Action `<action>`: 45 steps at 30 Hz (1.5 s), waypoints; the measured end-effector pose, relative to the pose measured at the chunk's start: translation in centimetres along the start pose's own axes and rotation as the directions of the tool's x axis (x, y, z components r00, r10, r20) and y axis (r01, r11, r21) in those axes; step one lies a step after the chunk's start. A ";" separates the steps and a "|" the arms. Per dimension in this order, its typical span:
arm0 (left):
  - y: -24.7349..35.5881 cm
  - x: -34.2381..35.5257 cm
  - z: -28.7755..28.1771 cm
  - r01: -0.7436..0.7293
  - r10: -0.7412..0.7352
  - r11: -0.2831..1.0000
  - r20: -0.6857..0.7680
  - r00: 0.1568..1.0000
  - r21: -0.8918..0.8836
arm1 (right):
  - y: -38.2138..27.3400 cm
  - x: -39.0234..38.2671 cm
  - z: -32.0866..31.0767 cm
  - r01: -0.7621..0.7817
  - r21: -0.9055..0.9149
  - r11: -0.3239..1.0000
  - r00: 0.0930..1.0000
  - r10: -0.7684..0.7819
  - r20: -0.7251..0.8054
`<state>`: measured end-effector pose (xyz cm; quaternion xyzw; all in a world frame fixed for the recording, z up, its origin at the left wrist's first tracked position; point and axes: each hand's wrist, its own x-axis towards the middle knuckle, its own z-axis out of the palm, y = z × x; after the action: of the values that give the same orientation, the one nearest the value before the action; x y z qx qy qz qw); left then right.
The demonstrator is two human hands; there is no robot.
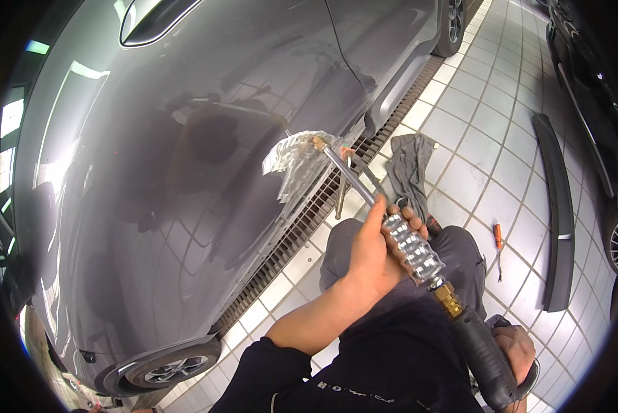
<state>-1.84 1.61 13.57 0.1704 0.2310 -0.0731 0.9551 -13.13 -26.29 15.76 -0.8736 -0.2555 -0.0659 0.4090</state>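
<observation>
My left hand (pixel 371 255) grips the ribbed chrome sleeve (pixel 412 244) of a long tool with a steel shaft (pixel 350 172), brass fittings and a black rear body (pixel 484 354). My right hand (pixel 515 347) is closed round the rear body at lower right. The tool's brass tip (pixel 320 143) is at a crumpled-looking silvery patch (pixel 285 158) on the lower grey car door (pixel 205 172); whether it touches is unclear. Behind the shaft, near the door's bottom edge, are another metal tool (pixel 340 199) and a small orange piece (pixel 347 153), both partly hidden.
A drain grate (pixel 260 294) runs along the car's side over white floor tiles. A grey cloth (pixel 409 165) lies beside my knees (pixel 464 244). Further right lie an orange-handled screwdriver (pixel 498 237) and a long black trim panel (pixel 555 213), beside a second, dark car (pixel 584 103).
</observation>
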 end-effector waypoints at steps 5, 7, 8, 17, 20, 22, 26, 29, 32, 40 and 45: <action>0.7 1.0 -0.2 -0.106 0.106 0.994 -0.071 0.992 0.004 | -0.5 0.2 0.0 0.035 0.003 0.999 0.999 -0.035 0.018; -1.5 -0.3 -0.2 -0.115 0.109 0.988 -0.069 0.992 -0.101 | -0.4 0.1 0.2 0.012 0.028 1.000 1.000 -0.013 0.025; -1.6 -0.1 -1.0 -0.098 0.096 0.986 -0.026 0.995 -0.134 | -0.2 -0.1 0.3 0.014 0.051 0.999 0.999 -0.016 0.036; -1.5 0.3 0.4 0.051 -0.049 0.990 -0.019 0.999 0.135 | 1.8 -5.3 2.3 -0.611 0.679 0.406 0.705 0.669 0.235; -1.5 -0.1 0.9 -0.031 0.033 0.999 -0.065 0.997 0.037 | 1.8 -3.4 2.3 -0.386 0.266 0.883 0.915 0.403 -0.007; -0.8 -1.0 1.2 -0.004 0.008 0.997 -0.051 0.999 0.080 | 1.7 -2.3 2.3 -0.211 0.139 0.968 0.973 0.221 -0.060; 0.0 -1.7 0.8 -0.067 0.072 0.996 -0.078 0.994 0.065 | 2.0 -1.4 1.6 -0.047 0.161 0.986 0.998 0.052 -0.027; 0.1 -2.1 0.5 -0.098 0.104 0.993 -0.087 0.991 0.071 | 1.2 -0.2 0.8 0.027 0.127 0.992 0.999 -0.023 -0.037; 0.2 -2.4 0.7 -0.062 0.065 0.997 -0.061 0.996 0.047 | -1.1 1.2 -0.6 0.089 -0.008 0.996 0.996 -0.089 -0.018; 0.9 -3.3 0.1 -0.053 0.052 0.998 -0.048 0.998 -0.024 | -2.3 2.5 -1.1 0.278 -0.175 0.945 0.961 -0.275 0.038; 2.2 -2.0 0.1 -0.118 0.115 0.992 -0.052 0.992 -0.052 | -3.0 2.4 -1.4 0.317 -0.240 0.918 0.948 -0.313 0.056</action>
<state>-3.08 3.69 15.25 0.1591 0.2459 -0.0065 0.9561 -12.42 -24.72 19.53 -0.8654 -0.3859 -0.1548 0.2796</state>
